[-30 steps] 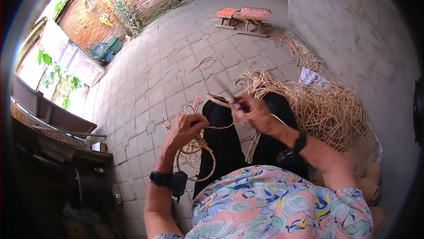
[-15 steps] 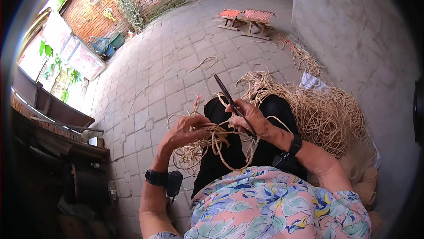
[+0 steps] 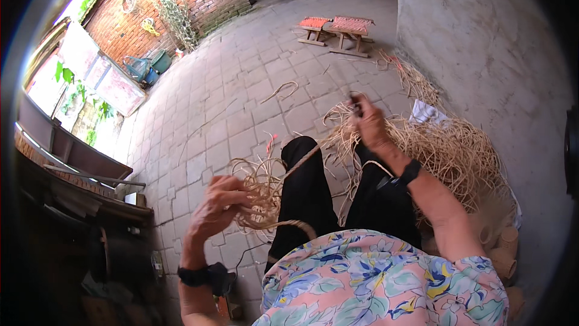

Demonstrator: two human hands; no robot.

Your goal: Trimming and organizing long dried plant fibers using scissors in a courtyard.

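My left hand (image 3: 224, 199), slightly blurred at lower left of my lap, is closed on a loose bundle of tan twisted cord (image 3: 265, 202). My right hand (image 3: 371, 121), raised above my right knee, grips a dark metal tool (image 3: 356, 104), mostly hidden and smeared by motion. A length of cord (image 3: 304, 160) stretches diagonally across my dark trousers (image 3: 295, 199) toward the right hand; whether those fingers hold it too is hard to tell. A big tangled heap of cord (image 3: 452, 151) lies against my right leg, with a white cloth (image 3: 425, 112) at its back.
Two low wooden stools with red woven seats (image 3: 350, 24) stand on the paved floor (image 3: 229, 103). A grey wall (image 3: 476, 36) bounds the right. Along the left are dark metal items (image 3: 78, 151); green containers (image 3: 160, 60) sit by a brick wall (image 3: 169, 0).
My left hand has moved down and leftward with the cord bundle. My right hand has lifted up and away to the right with the tool, drawing apart from the left.
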